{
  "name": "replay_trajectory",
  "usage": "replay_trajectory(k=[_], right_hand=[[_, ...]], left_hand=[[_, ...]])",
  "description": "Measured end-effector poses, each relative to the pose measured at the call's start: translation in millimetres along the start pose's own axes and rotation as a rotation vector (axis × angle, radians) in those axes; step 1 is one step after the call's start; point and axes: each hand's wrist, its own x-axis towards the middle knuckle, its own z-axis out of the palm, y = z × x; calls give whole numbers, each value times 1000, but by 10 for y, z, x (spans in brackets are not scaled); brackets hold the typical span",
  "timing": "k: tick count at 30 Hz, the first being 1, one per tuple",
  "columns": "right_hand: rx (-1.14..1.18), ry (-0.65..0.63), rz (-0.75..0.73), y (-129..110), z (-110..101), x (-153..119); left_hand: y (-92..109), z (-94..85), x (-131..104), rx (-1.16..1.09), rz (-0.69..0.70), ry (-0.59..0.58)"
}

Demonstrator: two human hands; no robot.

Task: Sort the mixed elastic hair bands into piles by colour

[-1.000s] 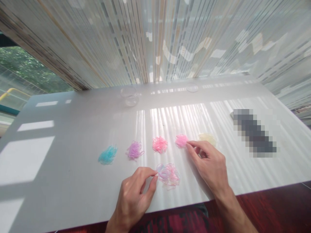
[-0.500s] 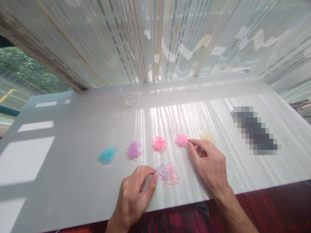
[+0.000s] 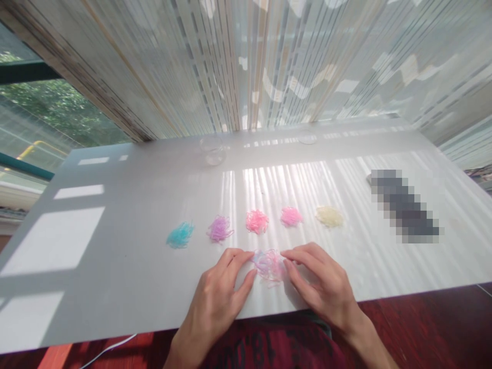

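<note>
A mixed pile of thin, loop-like elastic bands [image 3: 269,267], pale pink, lilac and blue, lies near the table's front edge. My left hand [image 3: 226,287] is at its left side, index fingertip and thumb apart and touching the pile's edge. From the right, my right hand [image 3: 321,282] reaches the pile's other edge, its thumb and fingers also apart. Beyond them runs a row of single-colour piles: teal bands [image 3: 180,235], purple bands [image 3: 220,228], coral-pink bands [image 3: 257,221], pink bands [image 3: 291,217] and pale yellow bands [image 3: 329,217].
The white table [image 3: 126,292] has striped sunlight across it. Two clear round containers [image 3: 213,155] stand at the back, with a clear disc [image 3: 308,137] farther right. A pixelated dark object [image 3: 405,205] lies on the right. A striped curtain [image 3: 184,66] hangs behind the table.
My right hand has left the pink pile and come down and left to the mixed pile. My left hand has stayed at that pile, its thumb and index finger now wider apart.
</note>
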Motion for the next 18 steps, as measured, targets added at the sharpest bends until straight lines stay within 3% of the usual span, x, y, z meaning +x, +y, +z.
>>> replay_trajectory(k=[6, 18], right_hand=[[28, -135, -24, -74, 102, -191], [-92, -141, -11, -83, 205, -176]], left_hand=[[10, 31, -19, 40, 29, -17], [35, 96, -6, 84, 77, 85]])
